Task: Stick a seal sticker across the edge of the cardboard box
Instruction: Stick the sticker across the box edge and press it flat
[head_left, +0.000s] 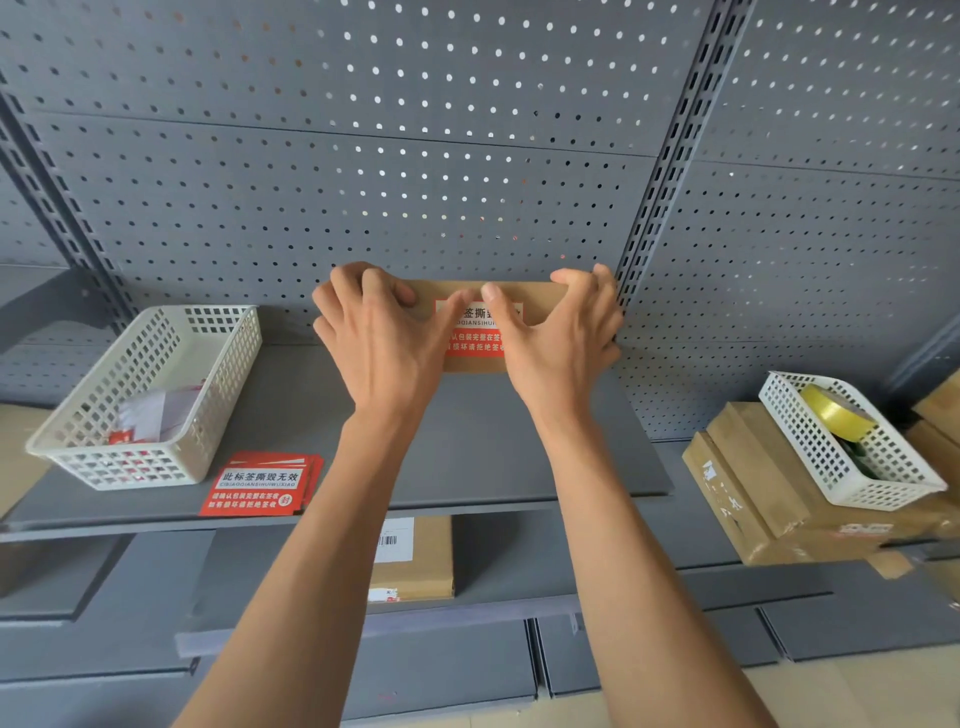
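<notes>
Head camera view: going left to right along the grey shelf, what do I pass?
White plastic lattice basket → stack of red seal stickers → left hand → small brown cardboard box bearing a red seal sticker → right hand → white lattice basket holding a yellow tape roll.

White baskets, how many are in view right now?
2. The left basket sits on the shelf beside red stickers; the right basket rests on cardboard boxes, holding a yellow tape roll.

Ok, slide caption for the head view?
Left hand and right hand grip a brown cardboard box, thumbs pressing its red seal sticker.
</notes>
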